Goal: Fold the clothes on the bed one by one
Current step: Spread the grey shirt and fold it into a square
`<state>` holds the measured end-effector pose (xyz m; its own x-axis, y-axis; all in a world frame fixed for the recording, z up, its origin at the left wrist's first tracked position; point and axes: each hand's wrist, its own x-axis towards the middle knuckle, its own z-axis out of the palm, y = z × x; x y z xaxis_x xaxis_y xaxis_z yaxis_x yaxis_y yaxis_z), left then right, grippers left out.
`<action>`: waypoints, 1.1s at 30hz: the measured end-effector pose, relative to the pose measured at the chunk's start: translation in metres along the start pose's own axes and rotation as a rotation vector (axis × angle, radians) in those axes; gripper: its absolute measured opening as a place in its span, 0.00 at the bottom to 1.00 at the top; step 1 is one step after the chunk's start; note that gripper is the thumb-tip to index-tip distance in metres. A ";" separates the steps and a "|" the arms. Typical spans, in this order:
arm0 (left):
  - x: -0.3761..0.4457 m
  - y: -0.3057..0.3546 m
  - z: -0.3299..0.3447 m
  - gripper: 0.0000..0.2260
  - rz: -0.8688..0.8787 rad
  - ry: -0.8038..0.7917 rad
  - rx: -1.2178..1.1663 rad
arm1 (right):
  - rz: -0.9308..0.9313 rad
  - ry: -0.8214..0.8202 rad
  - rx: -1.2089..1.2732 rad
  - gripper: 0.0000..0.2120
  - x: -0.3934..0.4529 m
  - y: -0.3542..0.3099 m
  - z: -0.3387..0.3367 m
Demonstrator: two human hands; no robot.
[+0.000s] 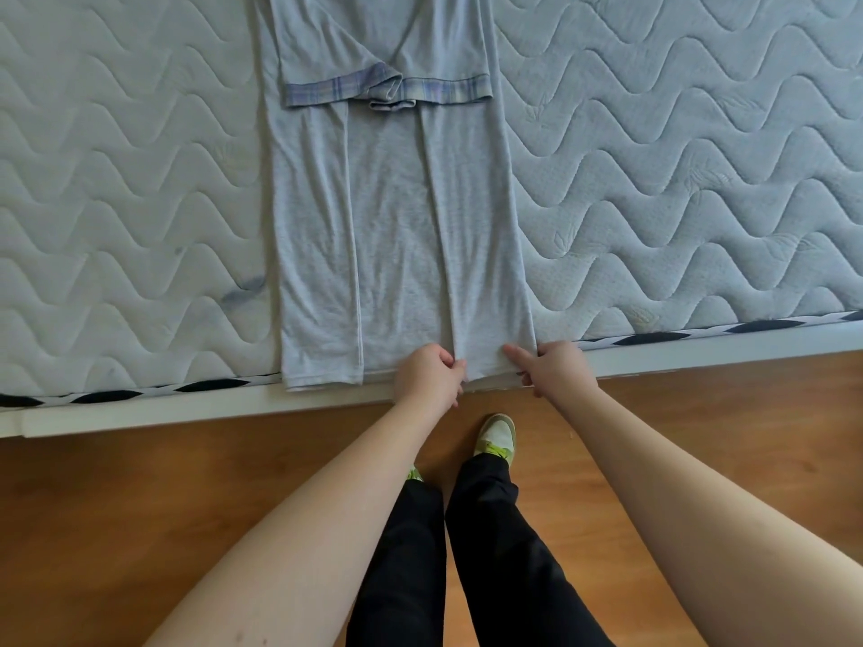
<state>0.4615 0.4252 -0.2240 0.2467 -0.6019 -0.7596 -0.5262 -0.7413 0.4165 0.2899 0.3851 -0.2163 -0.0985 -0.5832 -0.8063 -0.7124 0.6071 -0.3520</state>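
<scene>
The grey T-shirt [397, 235] lies lengthwise on the quilted mattress [140, 203], both sides folded inward. Both hands, left hand [427, 375] and right hand [555, 366], pinch its hem at the bed's edge, probably to lift it for the next fold.

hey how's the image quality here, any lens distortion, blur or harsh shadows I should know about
Head view: wide-angle bowing, the bed's edge runs slanted and curved; light soft and even, no glare, only faint shadows along the grey shirt's folds; left hand and right hand on the hem look sharp, no motion blur.
</scene>
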 end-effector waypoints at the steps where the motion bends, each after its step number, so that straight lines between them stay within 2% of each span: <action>1: 0.000 0.001 0.000 0.08 0.013 0.024 0.047 | 0.010 0.001 -0.014 0.23 0.000 0.002 0.001; 4: 0.007 0.013 -0.004 0.08 0.052 0.047 -0.083 | -0.014 0.051 -0.087 0.23 -0.002 0.003 0.001; 8: 0.027 0.034 -0.015 0.09 -0.012 0.078 -0.317 | -0.048 0.136 -0.073 0.20 -0.005 0.005 -0.001; 11: 0.039 0.038 -0.020 0.09 -0.035 0.108 -0.256 | -0.057 0.127 -0.043 0.18 -0.005 0.010 -0.002; 16: 0.039 0.031 -0.027 0.09 0.021 0.168 -0.095 | -0.073 0.099 -0.034 0.18 -0.005 0.012 0.002; 20: 0.030 0.027 -0.020 0.19 0.026 0.007 -0.046 | -0.040 0.120 -0.108 0.20 -0.004 0.013 0.003; 24: 0.025 0.017 -0.011 0.18 0.039 -0.072 0.101 | -0.017 0.092 -0.127 0.22 -0.004 0.013 0.002; 29: 0.014 0.012 -0.009 0.21 0.010 0.032 0.208 | -0.047 0.076 -0.169 0.22 -0.003 0.011 0.005; 33: 0.004 -0.001 -0.020 0.18 0.129 0.187 0.210 | -0.205 0.259 -0.224 0.18 -0.012 0.018 0.013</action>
<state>0.4788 0.4175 -0.2172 0.3021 -0.7460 -0.5936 -0.7151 -0.5890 0.3763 0.2870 0.4098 -0.2192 -0.0906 -0.8143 -0.5734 -0.8667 0.3481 -0.3574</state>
